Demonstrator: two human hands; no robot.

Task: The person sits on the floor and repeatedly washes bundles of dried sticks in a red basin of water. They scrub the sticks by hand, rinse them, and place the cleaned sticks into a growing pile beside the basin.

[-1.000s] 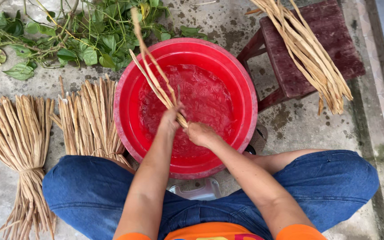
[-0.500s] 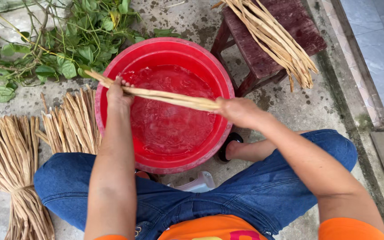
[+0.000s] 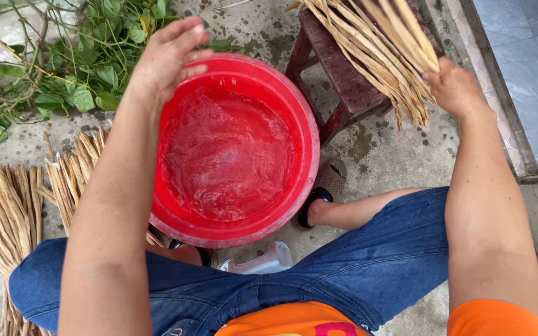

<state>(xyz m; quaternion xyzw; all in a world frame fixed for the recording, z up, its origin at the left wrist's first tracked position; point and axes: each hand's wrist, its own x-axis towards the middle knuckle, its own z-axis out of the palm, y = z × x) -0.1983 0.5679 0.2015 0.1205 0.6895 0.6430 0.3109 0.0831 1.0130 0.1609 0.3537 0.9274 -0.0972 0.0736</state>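
Right hand (image 3: pixel 456 87) closed on pale dried stalk bundle (image 3: pixel 375 53) lying slantwise across dark red wooden stool (image 3: pixel 337 68); left hand (image 3: pixel 169 56) open, empty, above round red plastic basin (image 3: pixel 235 155).

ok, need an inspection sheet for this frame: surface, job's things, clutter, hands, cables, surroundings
Surface: rough concrete ground, damp patches.
Job's things: red basin holding water; tan stalks piled on a dark red wooden stool.
Clutter: stalk bundles on the ground at left; leafy green branches beyond them.
Hands: left hand open above the basin rim, holding nothing; right hand closed on the stalks on the stool.
Cables: nothing seen.
Surroundings: tiled floor beyond a threshold at right.
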